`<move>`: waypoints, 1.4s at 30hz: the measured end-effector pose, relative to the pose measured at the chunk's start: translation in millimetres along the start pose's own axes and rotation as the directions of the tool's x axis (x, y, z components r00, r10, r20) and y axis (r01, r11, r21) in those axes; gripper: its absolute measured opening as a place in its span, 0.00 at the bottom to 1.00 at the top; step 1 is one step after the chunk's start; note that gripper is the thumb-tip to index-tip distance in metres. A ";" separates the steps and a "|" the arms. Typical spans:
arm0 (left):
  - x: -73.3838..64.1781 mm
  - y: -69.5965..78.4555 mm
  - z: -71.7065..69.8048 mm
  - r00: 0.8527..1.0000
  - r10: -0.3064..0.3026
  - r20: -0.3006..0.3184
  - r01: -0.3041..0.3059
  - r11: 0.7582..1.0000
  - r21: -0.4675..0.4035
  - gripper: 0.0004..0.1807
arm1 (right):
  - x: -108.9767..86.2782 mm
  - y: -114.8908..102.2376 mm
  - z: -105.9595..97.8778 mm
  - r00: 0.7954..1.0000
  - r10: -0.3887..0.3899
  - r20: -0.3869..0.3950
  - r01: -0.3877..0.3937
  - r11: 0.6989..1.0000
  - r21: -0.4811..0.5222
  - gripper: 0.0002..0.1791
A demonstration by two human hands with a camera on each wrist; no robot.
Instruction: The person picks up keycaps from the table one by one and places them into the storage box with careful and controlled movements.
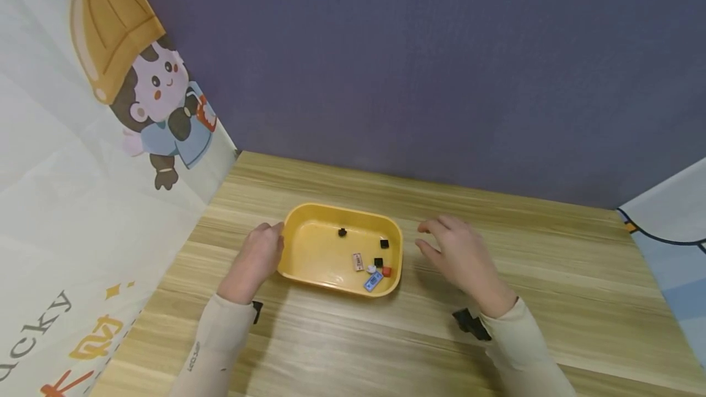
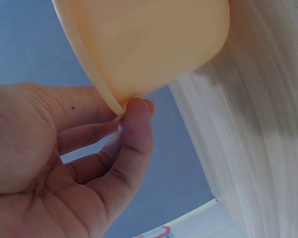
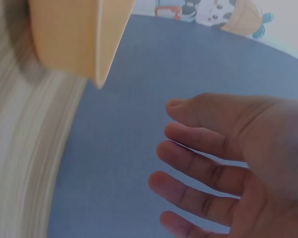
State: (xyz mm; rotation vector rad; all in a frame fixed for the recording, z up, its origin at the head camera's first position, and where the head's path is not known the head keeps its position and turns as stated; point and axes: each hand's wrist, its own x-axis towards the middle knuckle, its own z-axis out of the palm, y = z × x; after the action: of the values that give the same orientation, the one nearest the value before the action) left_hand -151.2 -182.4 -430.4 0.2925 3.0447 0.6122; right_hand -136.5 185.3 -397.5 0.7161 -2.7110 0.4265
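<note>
A yellow plastic tray [image 1: 317, 244] with rounded corners and raised walls lies on the wooden table. My left hand [image 1: 258, 260] pinches its left rim between thumb and fingers, seen close up in the left wrist view. Inside, mostly toward the right, lie small pieces: a blue rectangular tile [image 1: 373, 281], a pale printed tile [image 1: 358, 261], a red block [image 1: 387, 272], a white piece [image 1: 372, 269] and several black pieces [image 1: 384, 243]. To the right of the tray, apart from it, my right hand [image 1: 456, 254] hovers with loosely bent, spread fingers and nothing in it.
The wooden table [image 1: 342, 342] runs back to a dark blue-grey upright panel [image 1: 419, 78]. At the left hangs a white sheet [image 1: 72, 201] with a cartoon figure in an orange hat. A pale patterned sheet [image 1: 675, 213] borders the right side.
</note>
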 end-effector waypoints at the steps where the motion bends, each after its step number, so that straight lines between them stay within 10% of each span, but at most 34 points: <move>1: -0.1 0.1 -0.1 1.000 0.003 -0.006 -0.003 1.000 0.002 0.20 | -4.7 3.9 -3.6 1.000 0.008 -0.004 -0.008 1.000 -0.007 0.13; 20: -0.6 -0.4 0.8 1.000 0.003 -0.013 -0.003 1.000 -0.006 0.20 | -91.4 71.6 -3.9 0.988 0.146 0.042 -0.141 0.983 -0.117 0.13; 31: -0.1 -1.0 1.0 1.000 0.005 -0.011 -0.005 1.000 0.000 0.20 | -100.0 78.9 16.9 0.922 0.315 0.225 -0.287 0.946 -0.147 0.16; 42: 0.1 -0.7 0.6 1.000 0.002 -0.005 -0.002 1.000 0.002 0.20 | -99.9 76.2 22.1 0.922 0.329 0.204 -0.306 0.942 -0.138 0.13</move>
State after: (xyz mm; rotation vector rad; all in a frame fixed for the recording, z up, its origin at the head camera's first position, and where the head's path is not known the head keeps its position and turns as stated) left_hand -151.4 -182.8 -431.3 0.2947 3.0502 0.6107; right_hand -97.8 283.4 -469.3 0.3081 -3.0502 0.2860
